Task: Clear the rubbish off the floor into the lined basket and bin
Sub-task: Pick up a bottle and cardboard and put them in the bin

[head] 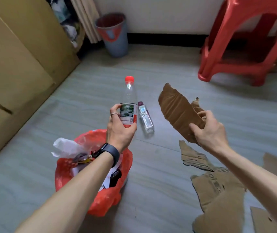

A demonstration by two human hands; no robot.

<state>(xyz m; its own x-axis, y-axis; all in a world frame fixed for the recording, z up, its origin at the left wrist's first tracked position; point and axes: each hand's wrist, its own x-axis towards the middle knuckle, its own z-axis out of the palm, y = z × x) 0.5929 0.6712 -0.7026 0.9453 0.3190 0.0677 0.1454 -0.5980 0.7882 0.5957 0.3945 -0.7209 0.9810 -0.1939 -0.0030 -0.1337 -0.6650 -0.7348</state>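
- Plastic bottles, two: the left hand (119,130) curls its fingers round the label of the red-capped bottle (129,96) and holds it upright above the floor (159,157); the purple-capped bottle (145,118) lies on the floor just beside it.
- Cardboard: the right hand (208,132) pinches one torn cardboard piece (176,110) in the air; at least three more cardboard scraps (218,190) lie on the floor under the right arm.
- Containers, two: the red-lined basket (63,172) with rubbish inside stands under the left forearm; the grey bin (115,42) stands by the wall.
- One red stool (235,47) stands at the right.
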